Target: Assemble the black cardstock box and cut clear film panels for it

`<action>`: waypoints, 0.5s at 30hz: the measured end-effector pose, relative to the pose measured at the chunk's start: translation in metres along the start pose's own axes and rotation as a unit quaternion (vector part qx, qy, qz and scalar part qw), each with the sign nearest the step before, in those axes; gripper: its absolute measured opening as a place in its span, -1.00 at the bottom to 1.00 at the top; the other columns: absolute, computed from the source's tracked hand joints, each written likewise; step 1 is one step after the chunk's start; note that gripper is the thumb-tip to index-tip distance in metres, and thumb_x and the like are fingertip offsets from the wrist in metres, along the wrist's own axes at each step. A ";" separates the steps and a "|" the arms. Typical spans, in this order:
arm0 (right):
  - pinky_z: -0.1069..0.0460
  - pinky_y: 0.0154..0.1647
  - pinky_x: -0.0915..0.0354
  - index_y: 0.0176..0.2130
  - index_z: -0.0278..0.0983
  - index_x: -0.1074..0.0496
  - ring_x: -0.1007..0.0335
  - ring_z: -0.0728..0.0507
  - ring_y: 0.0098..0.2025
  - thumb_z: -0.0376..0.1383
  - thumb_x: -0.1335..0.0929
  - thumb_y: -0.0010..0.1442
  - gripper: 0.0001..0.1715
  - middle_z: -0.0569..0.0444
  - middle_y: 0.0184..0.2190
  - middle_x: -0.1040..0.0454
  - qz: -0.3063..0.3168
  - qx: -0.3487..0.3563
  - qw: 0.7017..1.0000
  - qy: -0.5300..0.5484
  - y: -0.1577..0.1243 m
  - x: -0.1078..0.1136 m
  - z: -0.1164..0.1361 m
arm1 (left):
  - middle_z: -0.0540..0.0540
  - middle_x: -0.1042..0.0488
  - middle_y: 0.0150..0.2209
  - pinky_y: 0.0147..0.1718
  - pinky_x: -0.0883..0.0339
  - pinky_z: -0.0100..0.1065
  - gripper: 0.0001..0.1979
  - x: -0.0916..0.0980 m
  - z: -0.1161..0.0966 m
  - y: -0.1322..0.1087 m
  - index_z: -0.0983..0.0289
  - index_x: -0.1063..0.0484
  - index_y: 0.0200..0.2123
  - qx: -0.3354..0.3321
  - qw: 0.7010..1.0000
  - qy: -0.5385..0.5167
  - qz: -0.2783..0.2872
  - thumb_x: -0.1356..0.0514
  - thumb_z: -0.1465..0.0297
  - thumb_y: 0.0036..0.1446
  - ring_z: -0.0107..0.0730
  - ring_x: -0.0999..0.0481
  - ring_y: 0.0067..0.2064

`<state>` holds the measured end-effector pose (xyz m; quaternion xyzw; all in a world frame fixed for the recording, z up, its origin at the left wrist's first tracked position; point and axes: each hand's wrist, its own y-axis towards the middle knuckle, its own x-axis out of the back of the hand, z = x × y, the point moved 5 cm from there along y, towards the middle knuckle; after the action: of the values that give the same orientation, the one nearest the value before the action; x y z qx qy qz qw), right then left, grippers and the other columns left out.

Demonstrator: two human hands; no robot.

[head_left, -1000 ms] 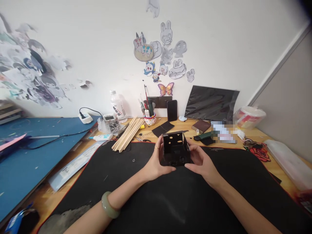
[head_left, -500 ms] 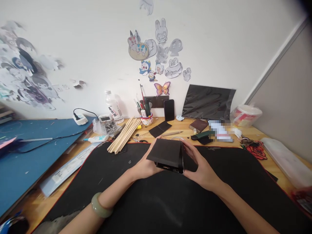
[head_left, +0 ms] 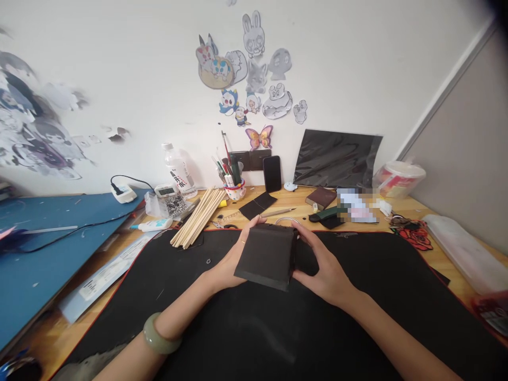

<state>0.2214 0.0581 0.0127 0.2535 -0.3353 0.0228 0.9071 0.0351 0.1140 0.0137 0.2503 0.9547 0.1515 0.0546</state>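
Observation:
A small black box (head_left: 265,256), seemingly of card, is held above the black desk mat (head_left: 238,333) in the middle of the view. A flat flap or panel faces up on it and overhangs at the near edge. My left hand (head_left: 232,264) grips the box's left side, its fingers partly hidden behind it. My right hand (head_left: 323,267) pinches the right side, thumb near the lower corner and fingers at the upper one. The inside of the box cannot be seen.
Beyond the mat lie wooden sticks (head_left: 198,217), scissors (head_left: 224,226), black card pieces (head_left: 257,205), a pencil (head_left: 280,214) and a tape ring (head_left: 287,221). Behind them stand a water bottle (head_left: 178,172), a pen cup (head_left: 235,189) and a phone (head_left: 272,173). A long pale case (head_left: 464,254) lies right.
The box has tilted so its top panel faces me more, and the opening seen at its near side is now hidden. Both hands keep hold. The view has shifted slightly.

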 end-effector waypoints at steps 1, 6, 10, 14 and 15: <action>-0.15 0.21 -0.06 0.23 -0.03 0.15 -0.02 -0.19 0.22 -0.33 -0.36 0.02 -0.09 0.10 0.24 -0.02 -0.002 -0.003 1.000 0.006 0.000 -0.001 -0.001 | 0.13 -0.08 0.20 0.17 0.03 -0.07 0.00 -0.004 0.001 0.000 0.10 0.01 0.20 -0.019 0.998 0.053 0.039 -0.39 0.46 -0.33 0.06 -0.06 0.20; -0.16 0.22 -0.01 0.21 -0.05 0.09 -0.01 -0.21 0.22 -0.40 -0.37 -0.03 -0.07 0.07 0.22 -0.04 -0.009 -0.033 0.997 0.063 0.001 -0.005 -0.005 | 0.17 0.09 0.25 0.17 0.06 -0.08 0.05 -0.012 0.005 0.001 0.06 0.39 0.24 -0.062 0.976 0.178 0.109 -0.31 0.43 -0.13 -0.08 -0.06 0.20; -0.19 0.17 -0.06 0.21 -0.05 0.10 -0.07 -0.25 0.19 -0.34 -0.42 -0.07 -0.01 0.01 0.19 -0.11 0.004 -0.083 0.990 0.116 0.001 -0.012 -0.020 | 0.24 0.06 0.22 0.07 -0.14 -0.11 0.10 -0.014 0.010 0.003 0.10 0.43 0.24 -0.001 0.982 0.161 0.099 -0.33 0.42 -0.17 -0.08 -0.20 0.12; -0.23 0.20 0.03 0.24 -0.11 0.18 0.00 -0.26 0.22 -0.24 -0.46 -0.11 0.10 -0.07 0.19 -0.10 0.053 -0.118 0.979 0.155 0.000 -0.018 -0.040 | 0.27 0.03 0.22 0.03 -0.19 -0.08 0.14 -0.013 0.022 0.003 0.11 0.40 0.24 0.073 0.978 0.141 0.136 -0.37 0.37 -0.23 -0.08 -0.30 0.04; -0.24 0.20 0.06 0.24 -0.12 0.19 0.03 -0.26 0.23 -0.21 -0.47 -0.12 0.13 -0.09 0.20 -0.09 0.067 -0.127 0.976 0.161 -0.001 -0.019 -0.045 | 0.26 0.04 0.22 0.06 -0.14 -0.06 0.15 -0.012 0.025 0.003 0.11 0.38 0.24 0.077 0.975 0.145 0.149 -0.38 0.35 -0.25 -0.07 -0.27 0.07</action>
<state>0.2336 0.0814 -0.0284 0.1066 -0.2009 0.0814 0.9704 0.0519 0.1170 -0.0087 0.3684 0.9132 0.1188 -0.1272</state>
